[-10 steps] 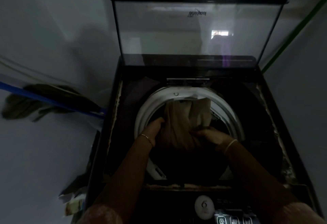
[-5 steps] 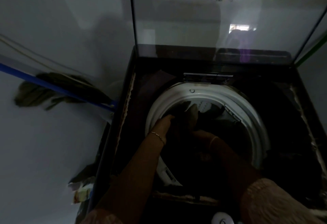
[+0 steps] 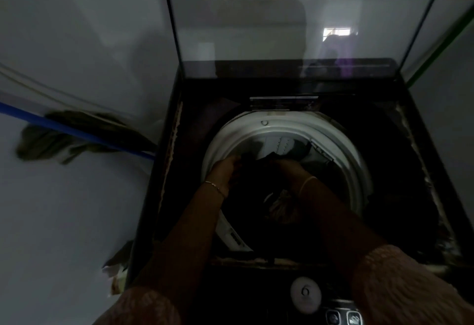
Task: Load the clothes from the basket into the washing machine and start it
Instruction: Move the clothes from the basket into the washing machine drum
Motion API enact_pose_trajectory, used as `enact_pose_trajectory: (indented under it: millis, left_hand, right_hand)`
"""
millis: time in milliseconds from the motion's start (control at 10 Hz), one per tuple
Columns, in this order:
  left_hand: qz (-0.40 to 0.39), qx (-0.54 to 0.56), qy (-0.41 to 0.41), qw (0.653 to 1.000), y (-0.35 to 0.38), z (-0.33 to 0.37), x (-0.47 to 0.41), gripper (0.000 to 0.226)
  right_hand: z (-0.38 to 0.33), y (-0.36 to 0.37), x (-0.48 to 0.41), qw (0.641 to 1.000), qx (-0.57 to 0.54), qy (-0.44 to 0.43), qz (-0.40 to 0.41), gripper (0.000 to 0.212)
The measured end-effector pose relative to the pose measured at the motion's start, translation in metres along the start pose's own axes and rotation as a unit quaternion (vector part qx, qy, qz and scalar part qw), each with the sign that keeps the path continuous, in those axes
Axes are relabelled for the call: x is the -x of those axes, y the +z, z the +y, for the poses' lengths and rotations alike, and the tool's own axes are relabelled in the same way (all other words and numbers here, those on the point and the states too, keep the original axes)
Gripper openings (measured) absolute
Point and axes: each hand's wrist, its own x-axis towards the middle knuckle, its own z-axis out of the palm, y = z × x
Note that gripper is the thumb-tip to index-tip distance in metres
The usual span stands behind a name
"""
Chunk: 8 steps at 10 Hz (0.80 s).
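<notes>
Two hands work inside the tub: the left hand [image 3: 225, 170] curls its fingers into the dark bundle of clothes [image 3: 259, 164], gripping its near-left edge, while the right hand [image 3: 289, 168] lies knuckles-up on the same bundle with its fingertips lost in shadow, so whether it grips cannot be told. Both forearms reach forward and down from the near edge and converge, each wrist carrying one thin bangle. The bundle sits in the far half of the round white-rimmed drum [image 3: 282, 129]; its outline melts into the dark, so its long axis cannot be told. One paler crumpled piece of fabric [image 3: 280, 201] lies lower in the drum, between the forearms. The drum opens straight upward in the one black top-loading washing machine [image 3: 415, 170], whose single glass lid [image 3: 295, 22] stands raised at the far side. On the near panel are one white round dial [image 3: 305, 295] and two small buttons [image 3: 333, 317]. On the left wall, one dark cloth [image 3: 51, 142] hangs over one blue pipe [image 3: 82, 133]
</notes>
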Motion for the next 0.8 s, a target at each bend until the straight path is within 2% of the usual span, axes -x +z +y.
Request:
enact_pose_trajectory:
  millis: [100,200,300,500,800]
  left_hand:
    - [-0.041,0.015,0.002,0.999,0.013,0.003,0.018,0.023]
    - [-0.076,0.011,0.029,0.997,0.038,0.003,0.042,0.019]
    - [-0.116,0.016,0.072,0.991,0.067,0.003,0.059,0.032]
    - [-0.212,0.027,0.100,0.972,0.158,0.008,0.104,0.028]
    - [-0.322,-0.006,0.076,0.944,0.314,-0.049,0.164,0.036]
  right_hand:
    - [-0.023,-0.003,0.032,0.991,-0.130,0.012,-0.037,0.024]
    - [-0.035,-0.025,0.054,0.977,-0.204,-0.027,-0.054,0.017]
    - [-0.044,-0.055,0.081,0.978,-0.188,-0.069,-0.052,0.020]
    - [-0.053,-0.152,0.135,0.956,-0.244,-0.159,0.008,0.017]
    - [-0.011,-0.307,0.211,0.926,-0.304,-0.207,0.083,0.020]
